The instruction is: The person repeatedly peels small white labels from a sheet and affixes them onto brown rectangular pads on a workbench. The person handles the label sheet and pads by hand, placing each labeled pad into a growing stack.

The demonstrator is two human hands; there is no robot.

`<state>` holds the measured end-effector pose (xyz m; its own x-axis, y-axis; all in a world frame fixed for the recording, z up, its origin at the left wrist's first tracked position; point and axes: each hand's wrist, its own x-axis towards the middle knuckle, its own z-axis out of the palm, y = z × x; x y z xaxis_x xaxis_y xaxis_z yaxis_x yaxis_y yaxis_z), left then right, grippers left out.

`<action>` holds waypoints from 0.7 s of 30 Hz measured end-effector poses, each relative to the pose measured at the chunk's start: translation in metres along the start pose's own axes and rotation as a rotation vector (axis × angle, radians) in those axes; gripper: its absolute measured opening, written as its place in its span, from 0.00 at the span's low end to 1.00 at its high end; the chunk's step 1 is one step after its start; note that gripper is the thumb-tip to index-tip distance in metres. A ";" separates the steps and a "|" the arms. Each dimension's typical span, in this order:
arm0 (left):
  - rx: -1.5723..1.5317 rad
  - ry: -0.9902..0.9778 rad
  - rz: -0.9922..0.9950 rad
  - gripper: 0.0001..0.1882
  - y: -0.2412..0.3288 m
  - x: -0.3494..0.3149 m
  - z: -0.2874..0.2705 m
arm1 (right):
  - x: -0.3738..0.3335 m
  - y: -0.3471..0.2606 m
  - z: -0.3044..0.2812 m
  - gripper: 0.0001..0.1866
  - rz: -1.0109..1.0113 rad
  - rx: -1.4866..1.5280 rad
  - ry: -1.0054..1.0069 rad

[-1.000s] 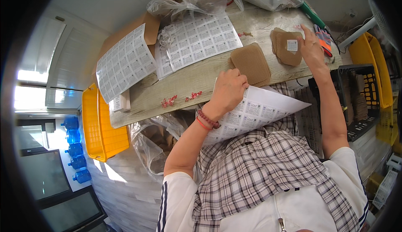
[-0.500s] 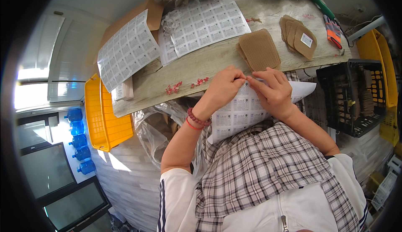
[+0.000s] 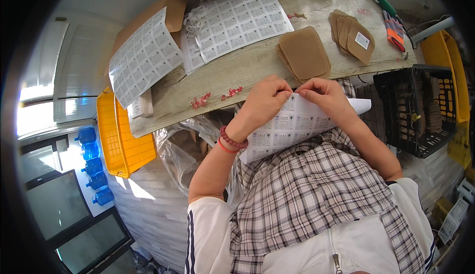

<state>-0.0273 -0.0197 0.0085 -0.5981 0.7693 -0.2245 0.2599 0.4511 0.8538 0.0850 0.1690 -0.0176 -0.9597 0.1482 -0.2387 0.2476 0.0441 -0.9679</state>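
A white sheet of printed labels [image 3: 292,133] lies tilted across my lap, its right side curling over. At its top edge, my left hand [image 3: 269,98] pinches the sheet between thumb and fingers. My right hand [image 3: 326,98] grips the same edge a little to the right, fingertips together; whether a single label is between them is too small to tell. Just beyond my hands, a stack of brown textured pads [image 3: 306,53] rests at the table's front edge. Farther right are several fanned brown pads [image 3: 341,29], the front one bearing a white label [image 3: 362,40].
More label sheets [image 3: 242,24] lie on the wooden table [image 3: 217,78], one sheet [image 3: 146,56] overhanging its left end. Red scraps [image 3: 200,100] sit near the front edge. A yellow crate [image 3: 133,150] stands left, a black crate [image 3: 415,125] right. An orange-grey glove [image 3: 394,30] lies far right.
My hands have drawn slightly apart along the top edge of the label sheet. The right fingers, spread over the sheet before, are now pinched together. The view has shifted a little.
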 end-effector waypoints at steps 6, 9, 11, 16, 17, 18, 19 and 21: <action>-0.043 -0.049 0.062 0.08 0.004 0.000 0.000 | 0.002 -0.005 -0.011 0.07 0.195 0.204 -0.117; -0.049 -0.044 0.125 0.07 0.004 -0.001 0.002 | 0.003 0.000 -0.014 0.07 0.198 0.285 -0.162; -0.070 -0.050 0.146 0.07 0.004 0.000 0.003 | 0.003 0.002 -0.014 0.07 0.204 0.329 -0.175; -0.074 -0.065 0.093 0.07 0.005 0.002 0.002 | 0.001 0.005 -0.016 0.07 0.157 0.374 -0.178; -0.067 -0.063 0.079 0.07 0.005 0.002 0.002 | -0.001 0.006 -0.013 0.08 0.095 0.317 -0.104; -0.069 -0.045 0.068 0.08 0.003 0.003 0.003 | -0.003 0.006 -0.008 0.08 0.033 0.258 -0.029; -0.070 -0.028 0.058 0.08 0.001 0.003 0.005 | -0.006 0.007 -0.003 0.09 -0.029 0.200 0.046; -0.054 -0.006 0.042 0.08 0.000 0.004 0.005 | -0.012 0.009 0.007 0.10 -0.437 -0.270 0.229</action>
<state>-0.0254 -0.0146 0.0051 -0.5826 0.7902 -0.1903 0.2437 0.3932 0.8866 0.0979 0.1604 -0.0235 -0.9347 0.2691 0.2320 -0.1120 0.3967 -0.9111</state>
